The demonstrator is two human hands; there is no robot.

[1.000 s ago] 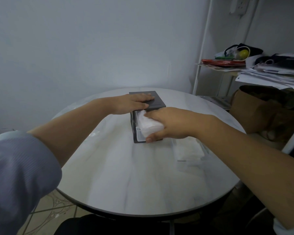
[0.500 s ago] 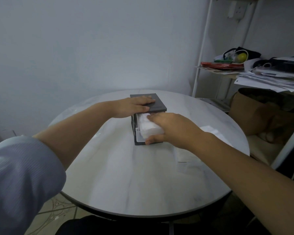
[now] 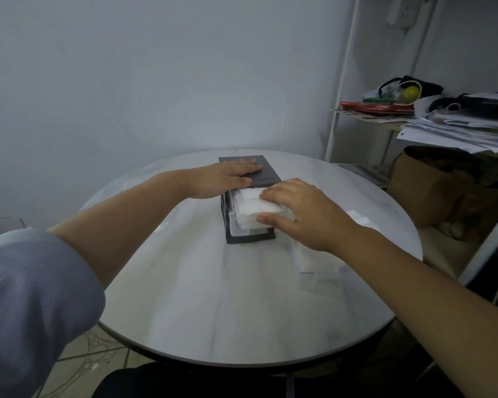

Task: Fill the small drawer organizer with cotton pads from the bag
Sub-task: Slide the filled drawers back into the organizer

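A small black drawer organizer (image 3: 266, 175) stands mid-table with its clear drawer (image 3: 237, 226) pulled out toward me. White cotton pads (image 3: 249, 206) lie stacked in the drawer. My left hand (image 3: 227, 176) rests flat on the organizer's top. My right hand (image 3: 302, 211) lies over the pads, fingers on top and thumb against the stack's near side. The clear bag (image 3: 319, 262) with more pads lies on the table under my right wrist and forearm, largely hidden.
The round white marble table (image 3: 213, 297) stands by a pale wall. At the right, a white metal shelf (image 3: 385, 119) carries papers, a red book and bags. Below it stands a brown paper bag (image 3: 431, 182).
My right hand has slid a little toward me along the pads. The view has shifted slightly. My left hand stays on the organizer's top.
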